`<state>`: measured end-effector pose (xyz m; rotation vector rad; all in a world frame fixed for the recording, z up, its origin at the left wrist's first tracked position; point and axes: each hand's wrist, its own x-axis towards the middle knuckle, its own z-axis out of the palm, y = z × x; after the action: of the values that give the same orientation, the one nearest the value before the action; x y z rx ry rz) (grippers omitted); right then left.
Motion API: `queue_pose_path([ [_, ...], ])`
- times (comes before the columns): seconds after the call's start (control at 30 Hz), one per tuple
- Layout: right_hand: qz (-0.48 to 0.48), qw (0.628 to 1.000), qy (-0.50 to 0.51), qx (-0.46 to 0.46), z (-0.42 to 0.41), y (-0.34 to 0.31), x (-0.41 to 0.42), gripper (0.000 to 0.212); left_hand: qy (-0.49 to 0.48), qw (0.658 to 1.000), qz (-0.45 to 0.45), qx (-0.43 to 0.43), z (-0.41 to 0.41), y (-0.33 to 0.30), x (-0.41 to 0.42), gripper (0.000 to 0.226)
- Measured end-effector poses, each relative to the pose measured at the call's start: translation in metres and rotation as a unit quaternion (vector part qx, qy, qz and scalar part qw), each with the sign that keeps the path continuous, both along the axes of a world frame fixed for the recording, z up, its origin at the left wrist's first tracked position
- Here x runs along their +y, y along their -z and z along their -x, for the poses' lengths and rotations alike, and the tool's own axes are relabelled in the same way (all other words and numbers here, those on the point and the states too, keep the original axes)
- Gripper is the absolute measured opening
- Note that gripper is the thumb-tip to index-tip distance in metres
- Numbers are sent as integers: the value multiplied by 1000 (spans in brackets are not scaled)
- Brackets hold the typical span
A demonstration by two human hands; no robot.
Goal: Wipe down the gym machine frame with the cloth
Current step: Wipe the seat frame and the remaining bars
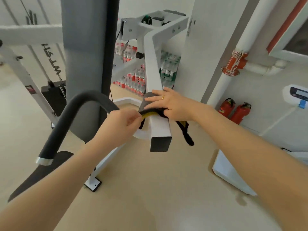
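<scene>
A white square beam of the gym machine frame (152, 67) runs from the upper middle down toward me and ends in a black cap. A dark grey cloth (147, 101) lies over the beam near its end. My right hand (170, 102) rests flat on the cloth with straight fingers, pressing it onto the beam. A black and yellow strap (184, 129) is draped across the beam under the cloth and hangs down both sides. My left hand (124, 121) pinches the strap's left part beside the beam.
A black padded curved handle (66, 117) arcs at the left, before a grey upright pad (83, 64). Two red fire extinguishers (235, 110) stand by the right wall near white pipes. Packs of water bottles (133, 80) are stacked behind. A white base plate (228, 174) lies on the beige floor.
</scene>
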<state>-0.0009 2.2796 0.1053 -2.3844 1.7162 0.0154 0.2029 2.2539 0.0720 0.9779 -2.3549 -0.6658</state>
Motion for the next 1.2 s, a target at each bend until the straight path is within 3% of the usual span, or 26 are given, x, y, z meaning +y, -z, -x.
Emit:
queue_pose_path([
  [0.17,-59,983,-54,-166,3,10,45,58,-70,997,9,42,3,3,24,13],
  [0.3,-79,972,-54,-216,8,16,29,44,-52,998,-20,14,-1,3,26,12],
  [0.4,-20,983,-4,-183,12,26,1,37,-30,998,-53,-16,3,3,29,13],
  [0.53,23,985,75,-153,12,26,-12,39,-34,994,-98,-46,15,-2,25,31],
  [0.67,21,993,1,-120,4,29,25,52,-37,986,-107,-126,30,-2,22,54],
  [0.77,31,989,-19,-146,9,36,46,51,-50,988,-89,-113,33,2,25,65],
  [1.07,77,984,57,-152,40,38,-60,41,-91,971,-176,-130,38,6,18,59],
  [1.2,92,987,7,-129,37,38,-53,44,-141,966,-182,-117,43,6,22,58],
])
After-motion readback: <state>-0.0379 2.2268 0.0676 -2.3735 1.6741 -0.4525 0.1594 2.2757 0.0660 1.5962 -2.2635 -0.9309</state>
